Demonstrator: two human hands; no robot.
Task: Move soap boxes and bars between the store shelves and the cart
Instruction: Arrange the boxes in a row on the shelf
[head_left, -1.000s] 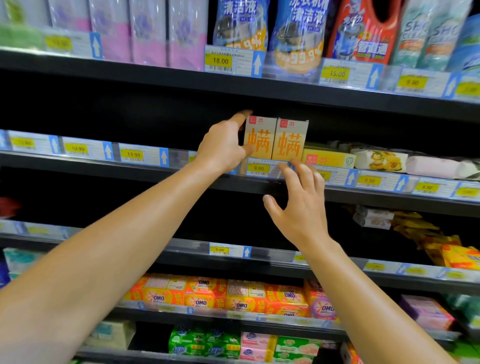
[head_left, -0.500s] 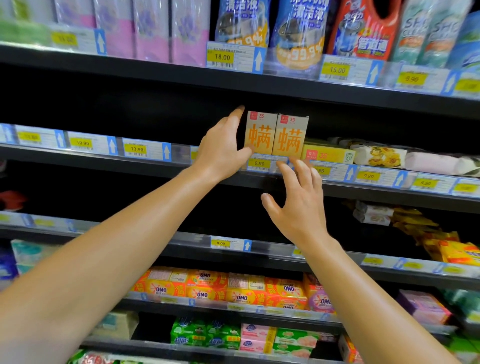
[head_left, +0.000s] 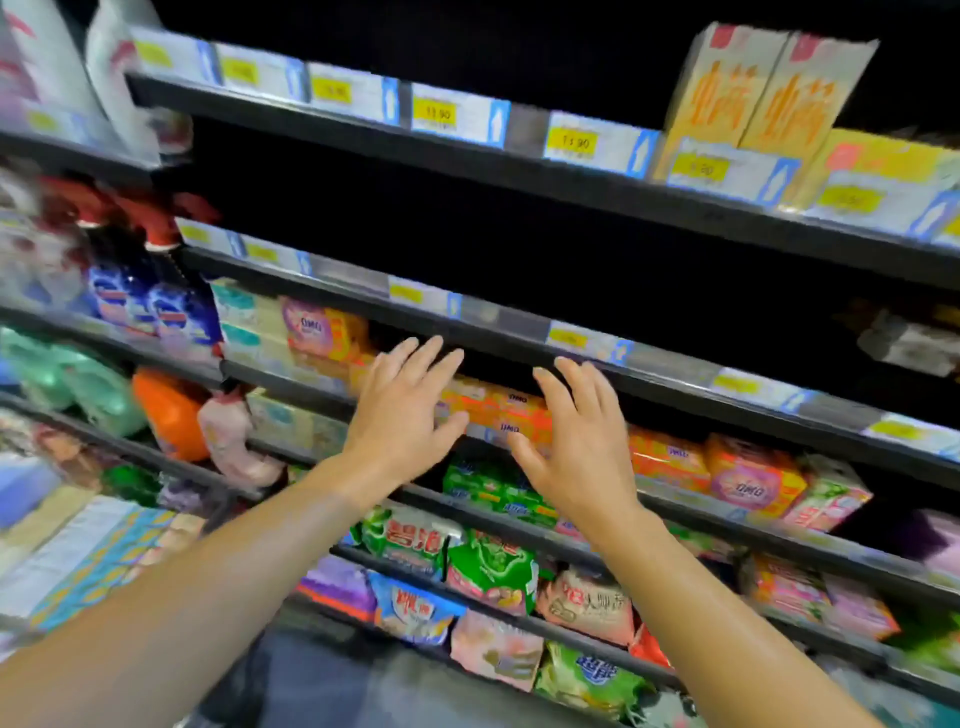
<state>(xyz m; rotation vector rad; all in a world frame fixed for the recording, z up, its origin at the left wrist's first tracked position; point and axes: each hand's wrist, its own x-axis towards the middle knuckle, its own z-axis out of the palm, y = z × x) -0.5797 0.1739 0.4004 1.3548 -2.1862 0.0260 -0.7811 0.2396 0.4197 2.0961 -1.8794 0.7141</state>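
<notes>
Reach toward orange soap packs (head_left: 498, 413) on lower shelf (head_left: 675, 512): left hand (head_left: 402, 415) and right hand (head_left: 582, 441) spread open, empty, flanking stack. Next, probably: closing both around one pack.

Dim aisle; motion blur; wide-angle edge distortion

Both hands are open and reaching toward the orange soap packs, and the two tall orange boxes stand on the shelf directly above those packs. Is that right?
Not quite. In the head view the left hand and right hand are open by the orange soap packs, but the two tall orange boxes stand two shelves up, at upper right, not on the shelf directly above.
</notes>
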